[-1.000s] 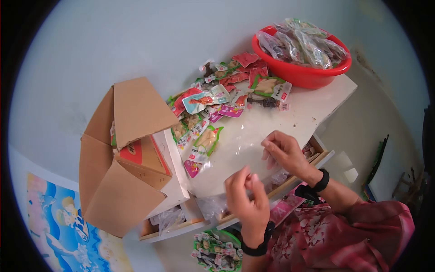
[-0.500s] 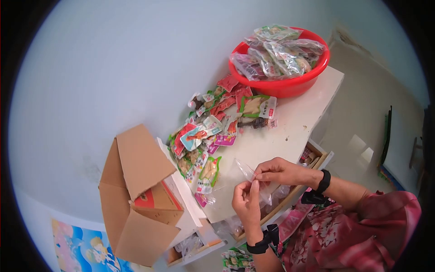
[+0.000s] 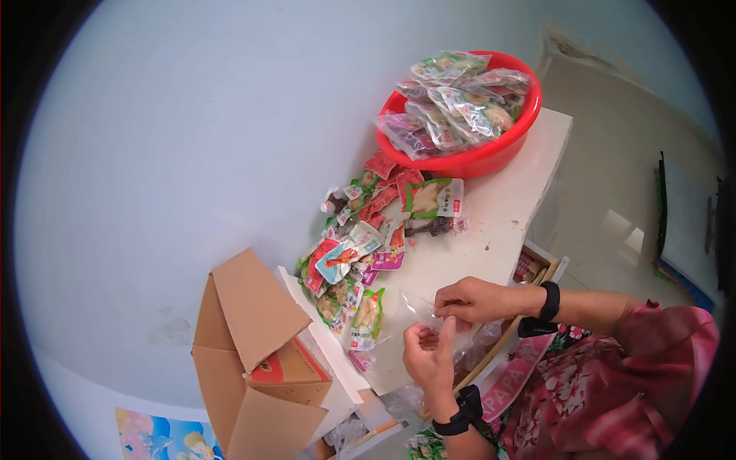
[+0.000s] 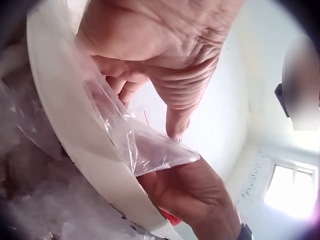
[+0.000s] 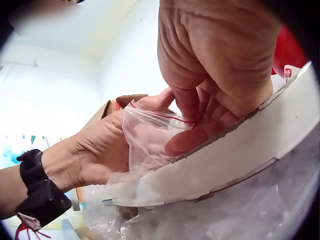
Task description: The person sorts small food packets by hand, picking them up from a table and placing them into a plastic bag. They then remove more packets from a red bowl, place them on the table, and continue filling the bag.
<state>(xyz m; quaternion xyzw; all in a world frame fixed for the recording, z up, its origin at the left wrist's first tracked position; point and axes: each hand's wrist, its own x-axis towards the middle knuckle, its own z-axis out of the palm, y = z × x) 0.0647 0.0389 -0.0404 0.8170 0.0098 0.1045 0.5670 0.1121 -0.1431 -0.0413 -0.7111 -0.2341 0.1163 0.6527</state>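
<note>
A clear plastic bag (image 3: 418,305) with a red line along its top edge is between both hands, over the front edge of the white table. The right hand (image 3: 477,300) pinches the bag's top edge between thumb and fingers; the right wrist view shows the clear bag (image 5: 150,132) hanging from there. The left hand (image 3: 431,360) holds the other side of it, thumb raised and fingers curled. In the left wrist view the clear film (image 4: 155,150) stretches between the hands. Left of them lies a green-edged food packet (image 3: 368,318).
A red basin (image 3: 460,165) of bagged packets stands at the table's far end. Mixed packets (image 3: 349,257) are piled along the wall. An open cardboard box (image 3: 257,307) is at the left. Below the hands, an open drawer (image 3: 491,349) contains clear bags.
Apart and with no bag plainly visible between them a second ago, the hands have come together on the clear bag. The head view has shifted, and the bag appears spread wider than half a second ago.
</note>
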